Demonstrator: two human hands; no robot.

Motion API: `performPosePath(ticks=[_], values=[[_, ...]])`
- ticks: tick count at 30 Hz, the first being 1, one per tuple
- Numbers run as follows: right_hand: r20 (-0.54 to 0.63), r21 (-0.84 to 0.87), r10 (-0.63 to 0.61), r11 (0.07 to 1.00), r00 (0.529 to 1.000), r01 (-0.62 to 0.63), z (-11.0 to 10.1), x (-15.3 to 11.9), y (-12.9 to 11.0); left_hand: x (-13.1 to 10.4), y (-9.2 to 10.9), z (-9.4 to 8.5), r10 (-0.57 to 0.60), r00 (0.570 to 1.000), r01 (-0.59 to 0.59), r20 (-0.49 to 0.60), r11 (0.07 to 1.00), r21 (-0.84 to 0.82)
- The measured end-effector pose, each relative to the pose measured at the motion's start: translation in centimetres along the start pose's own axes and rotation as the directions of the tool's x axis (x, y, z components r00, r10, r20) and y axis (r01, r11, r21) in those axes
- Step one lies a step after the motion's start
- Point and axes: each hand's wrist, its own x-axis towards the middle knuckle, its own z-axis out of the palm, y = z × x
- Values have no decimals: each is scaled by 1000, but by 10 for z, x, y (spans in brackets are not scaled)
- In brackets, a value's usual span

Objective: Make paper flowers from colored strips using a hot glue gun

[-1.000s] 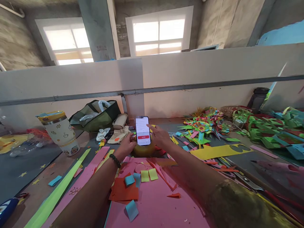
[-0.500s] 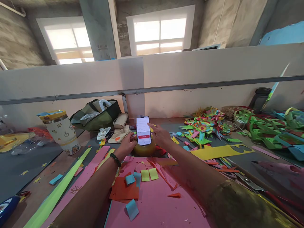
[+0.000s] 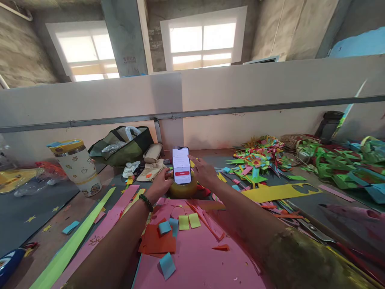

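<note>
A phone (image 3: 182,165) with a lit white screen and a red button leans upright on a thick yellowish roll of tape (image 3: 183,190). My left hand (image 3: 161,184), a dark bead bracelet at its wrist, is curled against the left side of the roll; some of its fingertips are hidden. On the other side, my right hand (image 3: 203,171) reaches to the phone's right edge with the index finger stretched out, holding nothing. Closer to me lies a pink sheet (image 3: 204,257) with orange squares (image 3: 158,241), yellow squares (image 3: 189,221) and blue squares (image 3: 167,265) of paper on it.
A tumbler (image 3: 75,167) and a green bag (image 3: 122,150) stand left of my hands. Paper flowers (image 3: 260,156), a yellow strip (image 3: 270,193) and scissors (image 3: 319,233) lie to the right. A long green strip (image 3: 75,237) crosses the left side. Behind runs a low white wall (image 3: 210,132).
</note>
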Motion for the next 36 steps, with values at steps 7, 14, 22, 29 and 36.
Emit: performPosePath(ticks=[7,14,22,29,36], values=[[-27,21,-13,1000,1000,13,0,-1,-1,2,-3,0,5,1000,-5,8,1000,-12],[-13,22,-18,1000,1000,18,0,-2,-1,2,-2,0,8,1000,-8,7,1000,-22],[3,15,-26,1000,1000,26,1,-1,-1,-1,1,2,2,1000,-1,8,999,-41],[-12,10,-6,1000,1000,6,0,-1,-1,-4,7,2,-14,1000,14,1,999,-37],[-22,23,-32,999,999,32,1,-2,-1,-4,7,2,-16,1000,16,-4,1000,-22]])
